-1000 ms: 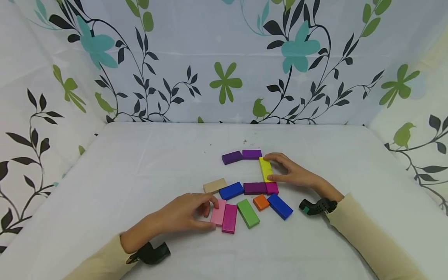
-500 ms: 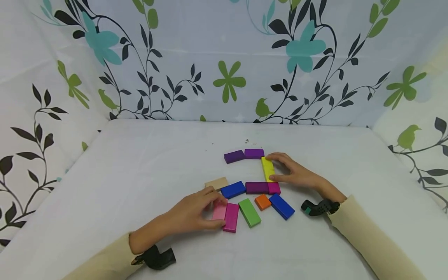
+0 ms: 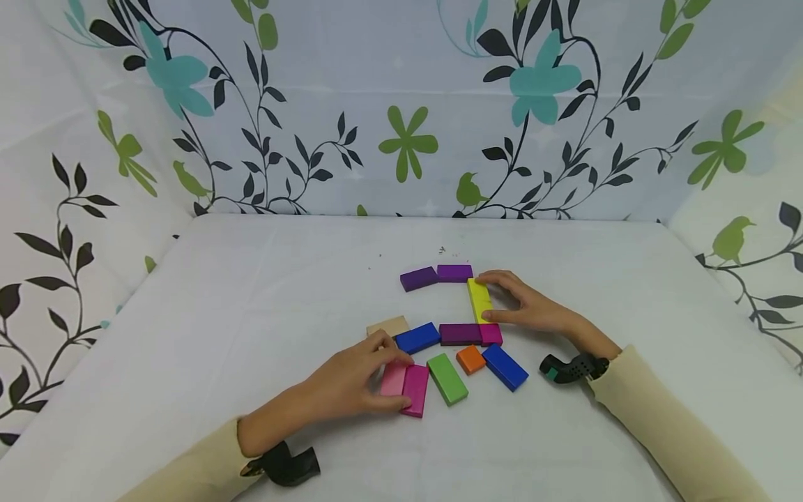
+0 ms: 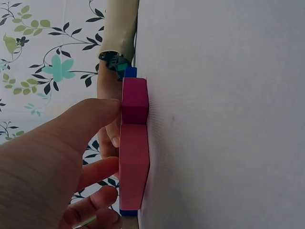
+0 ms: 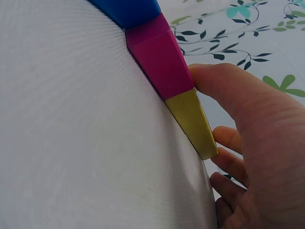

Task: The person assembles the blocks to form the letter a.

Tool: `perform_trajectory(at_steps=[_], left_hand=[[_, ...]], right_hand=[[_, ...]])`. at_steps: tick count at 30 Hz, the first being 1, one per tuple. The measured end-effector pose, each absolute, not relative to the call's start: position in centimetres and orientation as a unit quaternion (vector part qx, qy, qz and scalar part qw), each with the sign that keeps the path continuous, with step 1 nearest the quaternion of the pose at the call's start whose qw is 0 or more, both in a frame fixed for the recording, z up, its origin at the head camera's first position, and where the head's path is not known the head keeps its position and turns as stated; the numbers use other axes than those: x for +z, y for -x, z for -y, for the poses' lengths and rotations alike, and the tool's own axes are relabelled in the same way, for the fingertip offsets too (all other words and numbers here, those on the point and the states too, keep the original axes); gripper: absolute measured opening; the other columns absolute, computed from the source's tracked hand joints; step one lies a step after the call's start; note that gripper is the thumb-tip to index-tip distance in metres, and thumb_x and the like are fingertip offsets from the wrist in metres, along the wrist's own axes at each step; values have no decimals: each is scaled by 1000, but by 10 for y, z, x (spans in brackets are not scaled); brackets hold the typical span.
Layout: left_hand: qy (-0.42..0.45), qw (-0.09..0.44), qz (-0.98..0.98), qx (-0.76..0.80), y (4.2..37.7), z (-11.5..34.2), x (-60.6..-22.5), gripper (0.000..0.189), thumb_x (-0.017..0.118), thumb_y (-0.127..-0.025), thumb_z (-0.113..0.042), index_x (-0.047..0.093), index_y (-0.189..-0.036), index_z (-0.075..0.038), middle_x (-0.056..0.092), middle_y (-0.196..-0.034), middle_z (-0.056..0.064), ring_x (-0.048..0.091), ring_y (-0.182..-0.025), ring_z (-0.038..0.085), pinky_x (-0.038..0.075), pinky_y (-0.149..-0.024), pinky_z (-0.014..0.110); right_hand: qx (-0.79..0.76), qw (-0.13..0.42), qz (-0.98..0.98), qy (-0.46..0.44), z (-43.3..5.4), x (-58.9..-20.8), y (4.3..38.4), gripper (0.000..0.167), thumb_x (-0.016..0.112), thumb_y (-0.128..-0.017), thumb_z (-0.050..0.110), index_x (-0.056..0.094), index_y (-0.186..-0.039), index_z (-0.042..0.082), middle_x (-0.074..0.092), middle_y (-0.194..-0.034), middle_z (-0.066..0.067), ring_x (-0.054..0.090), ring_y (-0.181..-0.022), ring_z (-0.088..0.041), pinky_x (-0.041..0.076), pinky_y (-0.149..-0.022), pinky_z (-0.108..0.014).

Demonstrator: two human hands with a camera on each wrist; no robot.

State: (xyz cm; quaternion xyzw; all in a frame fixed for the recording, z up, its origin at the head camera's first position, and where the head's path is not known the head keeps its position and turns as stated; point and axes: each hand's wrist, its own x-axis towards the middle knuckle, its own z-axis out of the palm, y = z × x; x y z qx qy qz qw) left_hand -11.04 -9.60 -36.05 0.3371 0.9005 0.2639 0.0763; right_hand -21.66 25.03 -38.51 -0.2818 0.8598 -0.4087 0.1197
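Observation:
Flat coloured wooden blocks lie on the white table. My left hand (image 3: 341, 380) reaches over the light pink block (image 3: 393, 378) and pinches the magenta block (image 3: 415, 392) lengthwise, thumb near its front end and index finger at its back end. In the left wrist view, the thumb touches the magenta block (image 4: 134, 100) beside the pink block (image 4: 133, 167). My right hand (image 3: 530, 307) holds the yellow block (image 3: 479, 298) between thumb and fingers at its two ends. A small magenta block (image 3: 491, 335) adjoins the yellow one, with the thumb close by.
Two purple blocks (image 3: 419, 279) lie behind. A tan block (image 3: 387, 326), a blue block (image 3: 418, 338) and a dark purple block (image 3: 459, 335) form a row. Green (image 3: 447, 380), orange (image 3: 470, 360) and another blue block (image 3: 505, 367) lie in front. Patterned cloth (image 3: 314, 104) surrounds the table.
My left hand has moved right, from the light pink block's left side across to the magenta block. My right hand has stayed at the yellow block.

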Motion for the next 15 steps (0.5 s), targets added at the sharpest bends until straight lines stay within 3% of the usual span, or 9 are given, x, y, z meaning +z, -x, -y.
perform_trajectory(at_steps=[8, 15], left_hand=[[-373, 77, -883, 273, 109, 96, -360, 46, 78, -80, -42, 67, -121, -24, 47, -111, -6, 45, -99, 10, 46, -75, 21], [-417, 7, -879, 231, 107, 96, -359, 47, 78, -77, -51, 67, -115, -25, 50, -111, -6, 43, -100, 8, 44, -80, 24]], right_hand=[[-409, 117, -861, 281, -251, -386, 217, 63, 69, -91, 21, 40, -146, 11, 25, -154, -15, 18, -144, -37, 11, -113, -65], [-410, 119, -858, 284, -250, -385, 217, 64, 69, -91, 20, 39, -147, 11, 25, -155, -15, 18, -144, -37, 12, -113, -64]])
